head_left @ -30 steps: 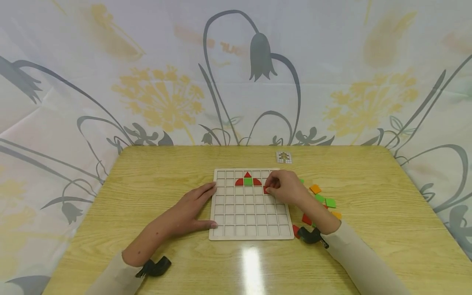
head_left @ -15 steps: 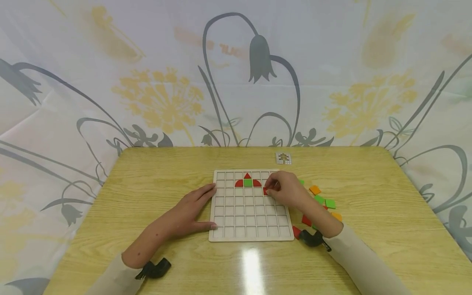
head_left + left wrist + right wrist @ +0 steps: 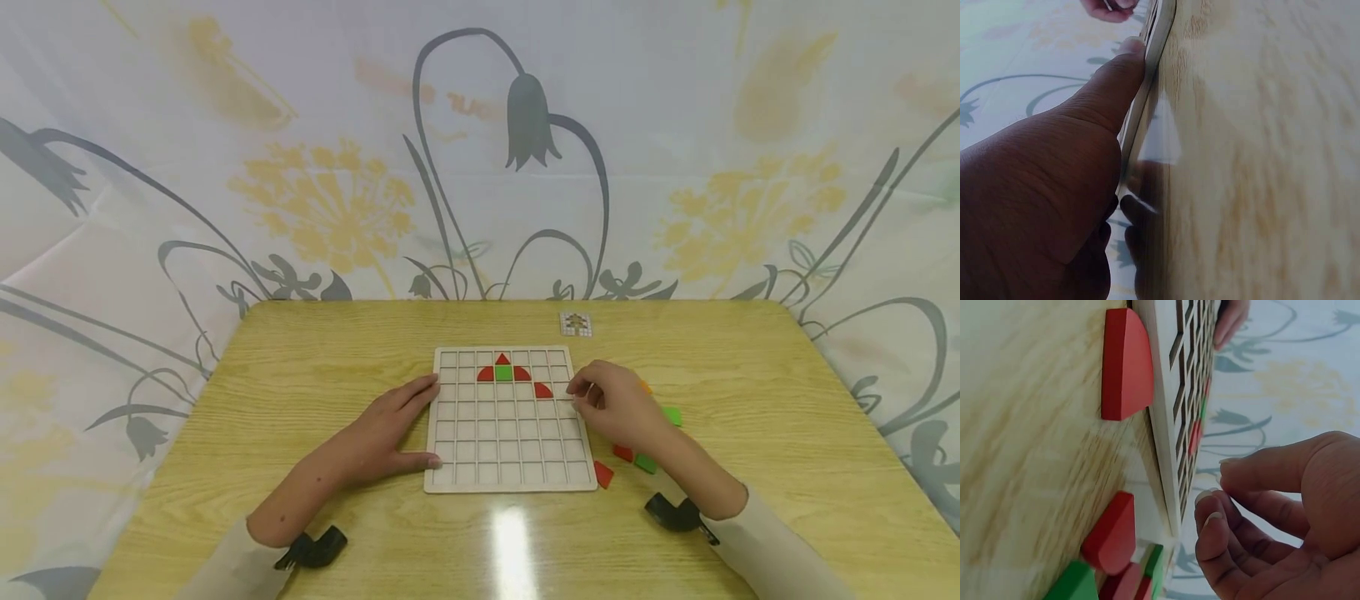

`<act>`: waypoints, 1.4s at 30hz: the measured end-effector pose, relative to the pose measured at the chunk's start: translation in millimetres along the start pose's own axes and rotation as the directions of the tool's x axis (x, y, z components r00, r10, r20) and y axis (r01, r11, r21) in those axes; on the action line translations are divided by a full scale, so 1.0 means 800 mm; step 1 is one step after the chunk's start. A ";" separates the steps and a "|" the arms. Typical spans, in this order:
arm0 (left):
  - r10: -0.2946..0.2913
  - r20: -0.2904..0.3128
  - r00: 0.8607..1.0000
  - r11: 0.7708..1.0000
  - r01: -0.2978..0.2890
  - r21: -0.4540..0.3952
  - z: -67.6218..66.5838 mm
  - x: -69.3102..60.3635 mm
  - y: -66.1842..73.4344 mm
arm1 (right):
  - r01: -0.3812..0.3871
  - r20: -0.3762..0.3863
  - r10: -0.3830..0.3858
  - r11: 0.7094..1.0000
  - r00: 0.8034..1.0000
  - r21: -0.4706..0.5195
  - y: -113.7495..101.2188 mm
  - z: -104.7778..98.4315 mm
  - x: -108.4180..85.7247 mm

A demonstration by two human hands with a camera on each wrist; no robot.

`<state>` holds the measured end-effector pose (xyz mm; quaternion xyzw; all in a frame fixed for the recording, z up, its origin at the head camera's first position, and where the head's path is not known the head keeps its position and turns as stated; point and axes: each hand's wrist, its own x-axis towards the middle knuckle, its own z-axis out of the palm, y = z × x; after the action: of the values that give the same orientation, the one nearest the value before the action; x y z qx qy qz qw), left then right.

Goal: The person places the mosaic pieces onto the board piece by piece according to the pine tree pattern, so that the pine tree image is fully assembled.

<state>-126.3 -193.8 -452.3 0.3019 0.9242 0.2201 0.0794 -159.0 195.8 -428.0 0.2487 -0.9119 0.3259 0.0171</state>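
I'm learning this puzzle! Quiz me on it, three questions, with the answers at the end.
1. How many red pieces sit in the grid of the board?
2. True or false: the left hand touches the board.
3. Fill in the colour: in the second row from the top, a ____ square sits between two red pieces.

Key: 1. Four. 2. True. 3. Green.

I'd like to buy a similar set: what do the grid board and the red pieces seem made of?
Grid board: probably plain wood, matte, judging by its pale, uncoated-looking edge. Red pieces: painted wood or plastic, can't tell; smooth, evenly coloured faces show no grain.
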 end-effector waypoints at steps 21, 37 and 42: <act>0.015 -0.005 1.000 0.999 -0.015 0.033 0.003 0.002 -0.004 | -0.024 0.042 0.028 0.994 0.999 -0.106 0.011 -0.041 -0.066; 0.008 -0.006 1.000 1.000 -0.008 0.028 0.001 0.002 -0.004 | -0.069 0.142 0.089 0.988 0.986 -0.141 0.014 -0.038 -0.072; 0.000 0.002 1.000 1.000 0.000 0.016 0.003 -0.001 -0.005 | -0.058 0.141 0.078 0.989 0.987 -0.139 0.015 -0.034 -0.074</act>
<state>-127.4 -196.2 -456.2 0.3026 0.9259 0.2123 0.0780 -116.5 246.2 -425.3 0.2389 -0.9386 0.2451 -0.0440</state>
